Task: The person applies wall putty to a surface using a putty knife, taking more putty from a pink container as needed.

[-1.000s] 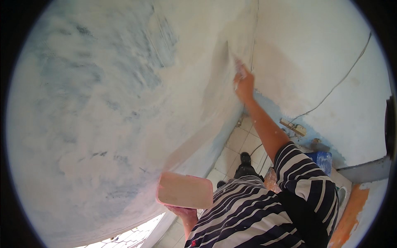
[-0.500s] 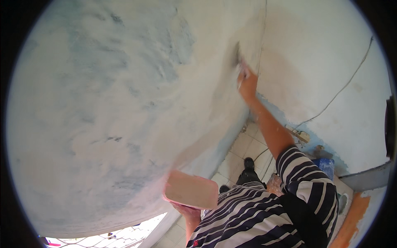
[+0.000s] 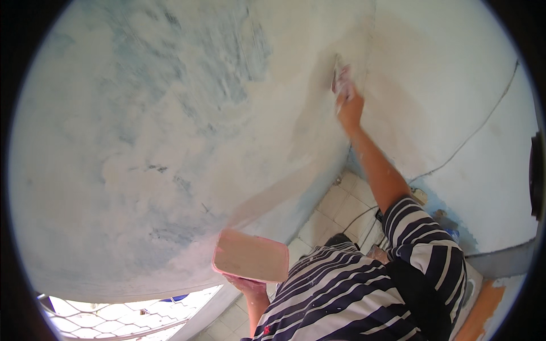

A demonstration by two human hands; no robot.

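Note:
With fingers wrapped round a putty knife [image 3: 335, 74], my right hand [image 3: 350, 99] holds the blade at the patchy white and pale-blue wall [image 3: 148, 108], close to its corner with the wall on the right. The blade is blurred and partly hidden by the hand. Low in the view, my left hand [image 3: 250, 287] grips a pink rectangular container [image 3: 250, 256] from underneath; its top shows a smooth layer of beige paste. The container is close beside the left wall, in front of my striped shirt.
A cable [image 3: 472, 131] runs down the right wall [image 3: 455, 68] toward a small board [image 3: 418, 196]. Below lie floor tiles [image 3: 333, 199] with cords and a blue object [image 3: 452, 234]. A bright grille [image 3: 125, 312] is at bottom left, an orange patch [image 3: 483, 307] at bottom right.
My right hand and the knife have moved rightward along the wall, nearer the corner. The container moved slightly right, then back left and up. More of the grille shows.

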